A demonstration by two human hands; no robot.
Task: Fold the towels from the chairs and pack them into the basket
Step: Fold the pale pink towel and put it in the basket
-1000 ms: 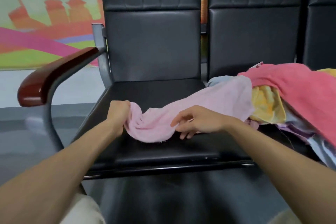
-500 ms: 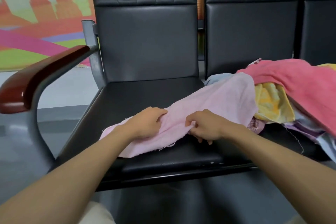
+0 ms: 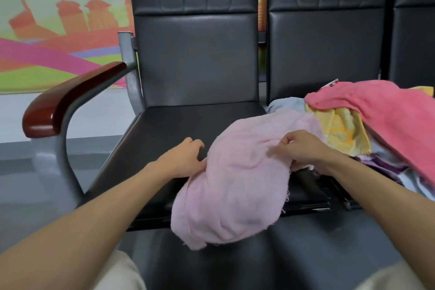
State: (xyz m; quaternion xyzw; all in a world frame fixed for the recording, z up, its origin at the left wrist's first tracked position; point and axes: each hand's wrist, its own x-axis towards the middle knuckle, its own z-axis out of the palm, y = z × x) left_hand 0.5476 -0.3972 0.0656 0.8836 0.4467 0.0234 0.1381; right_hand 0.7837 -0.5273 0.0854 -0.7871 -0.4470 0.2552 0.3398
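Towel, pale pink: bunched, lying over the front edge of the black chair seat, lower part hanging past that edge, upper end reaching toward the seat's right side.

Left hand: on the seat, against the towel's left edge, fingers loosely curled. Whether they grip the cloth cannot be told.

Right hand: at the seat's right side, thumb and forefinger pinching a fold of the pale pink towel, remaining fingers tucked under the cloth.

Towel pile: right of the seat, on the neighbouring chair; coral towel on top, yellow towel beneath it, touching the pale pink towel's far end.

Armrest, red-brown: left of the seat.

Wall mural: behind and left of the seat.
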